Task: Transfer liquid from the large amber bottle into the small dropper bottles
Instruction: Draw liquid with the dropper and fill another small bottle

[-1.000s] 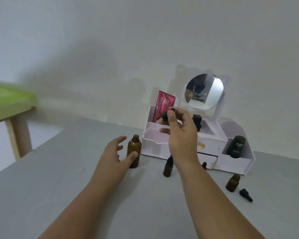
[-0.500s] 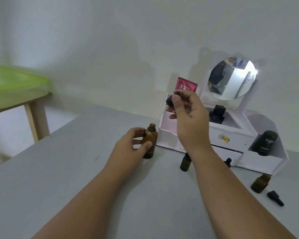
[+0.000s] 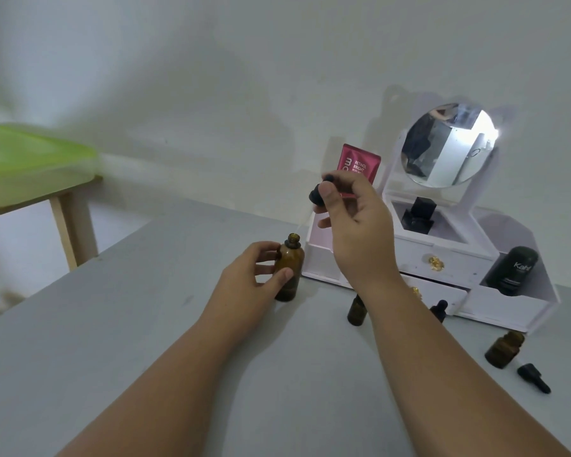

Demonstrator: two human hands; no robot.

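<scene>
The large amber bottle (image 3: 289, 268) stands uncapped on the grey table (image 3: 112, 324), and my left hand (image 3: 254, 278) grips its body. My right hand (image 3: 356, 225) is raised above and to the right of it, pinching a black dropper cap (image 3: 317, 194) by its bulb; a thin glass tube slants down toward the bottle's mouth. A small amber bottle (image 3: 356, 310) stands partly hidden behind my right wrist. Another small open amber bottle (image 3: 505, 349) stands at the right, with a loose black dropper cap (image 3: 533, 377) lying beside it.
A white vanity organiser (image 3: 521, 303) with a round mirror (image 3: 449, 145) stands at the back right, holding a red sachet (image 3: 360, 163) and a black Kahf bottle (image 3: 515, 270). A small black-capped dropper bottle (image 3: 439, 308) stands before its drawer. A green-topped wooden table (image 3: 30, 166) is at left.
My left hand closed around the large amber bottle, from only touching it. My right hand with the dropper lowered slightly toward the bottle. The camera view shifted left.
</scene>
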